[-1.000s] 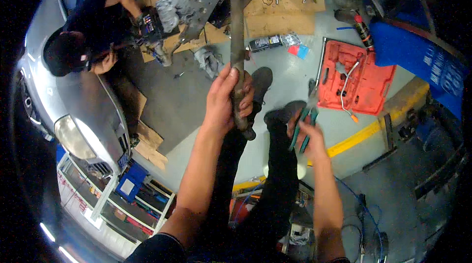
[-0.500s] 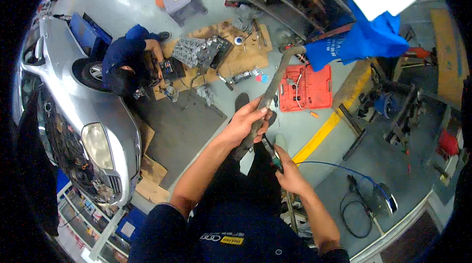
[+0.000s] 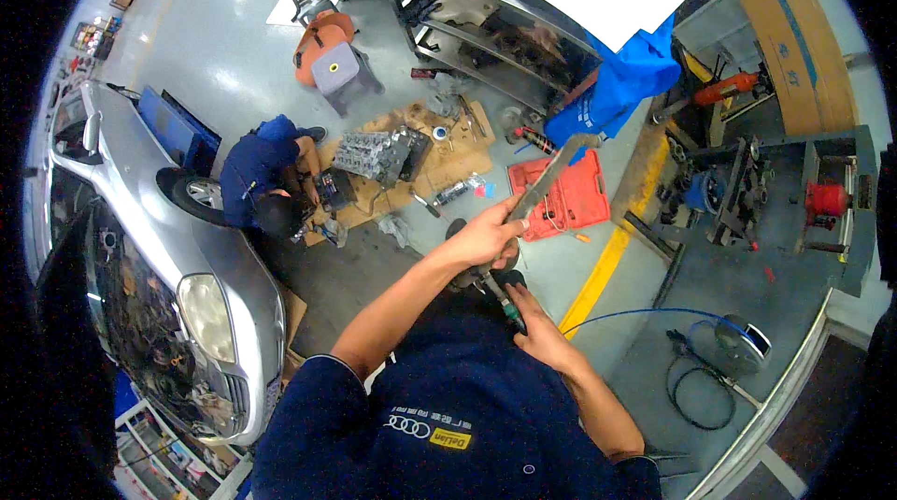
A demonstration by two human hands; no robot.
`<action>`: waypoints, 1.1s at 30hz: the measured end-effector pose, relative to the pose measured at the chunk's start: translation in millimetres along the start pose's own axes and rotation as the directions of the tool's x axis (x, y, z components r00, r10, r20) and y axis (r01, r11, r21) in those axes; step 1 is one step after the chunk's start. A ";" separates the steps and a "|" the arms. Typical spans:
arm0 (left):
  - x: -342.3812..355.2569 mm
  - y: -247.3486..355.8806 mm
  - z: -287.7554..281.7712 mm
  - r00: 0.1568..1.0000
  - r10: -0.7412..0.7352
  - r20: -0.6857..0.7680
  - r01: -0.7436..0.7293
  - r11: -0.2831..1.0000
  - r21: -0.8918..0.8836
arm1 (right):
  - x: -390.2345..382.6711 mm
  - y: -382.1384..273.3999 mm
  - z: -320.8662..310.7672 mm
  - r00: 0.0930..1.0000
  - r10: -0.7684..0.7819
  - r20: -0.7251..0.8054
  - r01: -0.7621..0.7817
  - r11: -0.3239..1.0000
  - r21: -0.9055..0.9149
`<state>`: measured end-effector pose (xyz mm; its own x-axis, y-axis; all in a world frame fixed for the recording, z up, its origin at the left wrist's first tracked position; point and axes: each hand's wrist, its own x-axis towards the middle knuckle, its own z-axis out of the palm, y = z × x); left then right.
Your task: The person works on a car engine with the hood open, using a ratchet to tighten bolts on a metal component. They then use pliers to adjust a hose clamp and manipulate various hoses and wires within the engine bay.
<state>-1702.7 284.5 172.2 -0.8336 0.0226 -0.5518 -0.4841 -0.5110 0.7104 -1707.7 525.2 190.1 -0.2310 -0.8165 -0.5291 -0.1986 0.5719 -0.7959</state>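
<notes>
A long, flat-looking grey metal pipe or bar (image 3: 551,178) slants up and to the right from my left hand (image 3: 491,236). My left fingers are wrapped round its lower part. Just below, my right hand (image 3: 542,327) is closed along a slim air tool (image 3: 511,309) with a green fitting. The tool's front end points up toward my left hand and the lower end of the bar, where I cannot make out whether they touch. A blue air hose (image 3: 645,311) runs off to the right from the tool.
An open red tool case (image 3: 584,196) lies beyond the bar. A person (image 3: 266,173) crouches by an engine block (image 3: 369,154) on cardboard. A silver car (image 3: 224,313) with its engine bay exposed stands left. A hose reel (image 3: 743,341) lies right, near a metal rack (image 3: 738,192).
The view has shifted, bringing more of the rack and far shelves in. The bar now looks flatter and has turned slightly clockwise. Both hands keep their holds, with the right hand still below the left.
</notes>
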 end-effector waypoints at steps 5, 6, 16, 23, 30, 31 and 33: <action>-5.1 0.7 0.1 0.998 -0.043 0.036 0.039 0.995 0.092 | 2.1 2.6 14.9 0.996 0.083 0.026 -0.082 0.996 -0.027; -5.2 0.9 -1.1 0.999 -0.048 0.007 0.047 0.994 0.101 | 3.6 1.3 15.2 0.995 0.098 0.027 -0.097 0.994 -0.042; -0.5 -12.2 -24.2 0.997 -0.064 -0.046 0.068 0.994 0.085 | 19.4 -32.6 2.1 0.980 0.185 0.070 -0.148 0.919 -0.365; 8.7 -26.4 -48.7 0.988 -0.128 0.087 0.131 0.991 -0.027 | 29.5 2.2 21.3 0.997 0.073 0.027 -0.068 0.982 -0.177; 25.3 -9.4 -67.6 0.990 -0.076 0.120 0.076 0.997 0.007 | 48.6 -13.9 15.2 0.998 0.061 -0.015 -0.062 0.986 -0.154; 26.4 -9.2 -70.4 0.985 -0.083 0.155 0.084 0.996 -0.005 | 51.1 -22.2 10.5 0.995 0.103 0.013 -0.100 0.986 -0.136; 38.8 -19.8 -78.3 0.989 -0.026 0.144 0.032 0.999 -0.038 | 57.3 -23.1 6.6 0.989 0.137 0.058 -0.126 0.977 -0.171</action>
<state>-1704.6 228.2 102.5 -0.8502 0.1596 -0.5016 -0.5001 -0.5423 0.6752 -1710.1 464.7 176.1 -0.2009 -0.7336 -0.6493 -0.3276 0.6749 -0.6612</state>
